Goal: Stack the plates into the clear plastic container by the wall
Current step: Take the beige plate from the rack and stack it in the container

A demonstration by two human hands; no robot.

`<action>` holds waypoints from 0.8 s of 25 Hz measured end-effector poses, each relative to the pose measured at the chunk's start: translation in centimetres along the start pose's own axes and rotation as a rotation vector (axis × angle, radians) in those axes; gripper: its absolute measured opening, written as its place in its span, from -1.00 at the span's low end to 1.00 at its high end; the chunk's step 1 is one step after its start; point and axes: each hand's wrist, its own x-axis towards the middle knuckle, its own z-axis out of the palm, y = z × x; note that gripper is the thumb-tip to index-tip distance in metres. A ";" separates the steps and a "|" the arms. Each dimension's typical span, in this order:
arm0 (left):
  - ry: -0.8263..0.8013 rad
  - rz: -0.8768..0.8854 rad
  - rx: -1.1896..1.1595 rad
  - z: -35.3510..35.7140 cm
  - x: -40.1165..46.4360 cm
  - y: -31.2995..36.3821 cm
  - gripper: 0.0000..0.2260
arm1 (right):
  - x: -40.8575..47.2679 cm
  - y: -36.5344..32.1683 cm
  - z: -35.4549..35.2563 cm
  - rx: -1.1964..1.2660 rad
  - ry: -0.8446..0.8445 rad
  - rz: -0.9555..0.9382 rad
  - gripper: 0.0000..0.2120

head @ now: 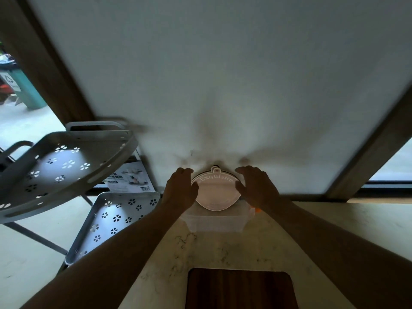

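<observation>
Gripping plate (215, 192) edges | left hand (181, 190), right hand (256, 188), fingers curled | above clear container (215, 223)

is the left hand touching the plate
Touching: the head view shows the left hand pressed against the left rim of the plate, with no gap.

Dim interior, backlit. Daylight enters through openings at far left and lower right; outdoors overexposed. Both forearms and hands read as dark silhouettes. Soft shadows spread on the wall (223, 74) above the hands. White plate (215, 192) is the brightest indoor item, slight glare. Perforated rack (62, 166) at left motion-blurred. Strong wide-angle bending of the frame posts at the edges. Marbled surface (223, 253) muted, low contrast.
</observation>
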 end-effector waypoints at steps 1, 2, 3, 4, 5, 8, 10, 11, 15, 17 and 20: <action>-0.010 0.012 0.012 -0.9 -0.5 0.1 -0.58 | -0.4 -0.3 -0.8 0.007 -0.030 -0.005 -0.53; -0.017 0.026 0.021 -1.9 -0.9 0.4 -0.58 | -0.8 -0.7 -1.6 0.019 -0.059 -0.006 -0.48; -0.018 0.042 0.030 -3.0 -1.5 0.8 -0.57 | -1.4 -1.3 -2.6 0.036 -0.082 -0.008 -0.44; -0.016 0.054 0.042 -4.4 -2.1 1.4 -0.57 | -2.0 -2.0 -3.8 0.051 -0.098 -0.010 -0.39; -0.015 0.060 0.058 -5.8 -2.8 2.1 -0.56 | -2.7 -2.8 -5.0 0.061 -0.108 -0.013 -0.36; -0.026 0.061 0.107 -10.1 -5.2 4.2 -0.53 | -5.3 -5.3 -8.9 0.032 -0.139 -0.028 -0.29; -0.036 0.067 0.138 -12.4 -6.8 5.4 -0.50 | -6.9 -6.5 -10.9 -0.021 -0.151 -0.035 -0.26; -0.033 0.075 0.151 -13.8 -8.1 5.9 -0.49 | -8.2 -7.3 -12.1 -0.043 -0.149 -0.040 -0.25; -0.004 0.136 0.229 -18.4 -12.7 7.7 -0.43 | -13.0 -10.6 -16.2 -0.117 -0.119 -0.062 -0.22; 0.009 0.166 0.259 -20.3 -14.7 8.5 -0.41 | -15.3 -12.1 -17.8 -0.150 -0.095 -0.053 -0.20; 0.017 0.197 0.291 -22.3 -17.2 9.5 -0.39 | -18.3 -13.4 -19.2 -0.167 -0.088 -0.017 -0.17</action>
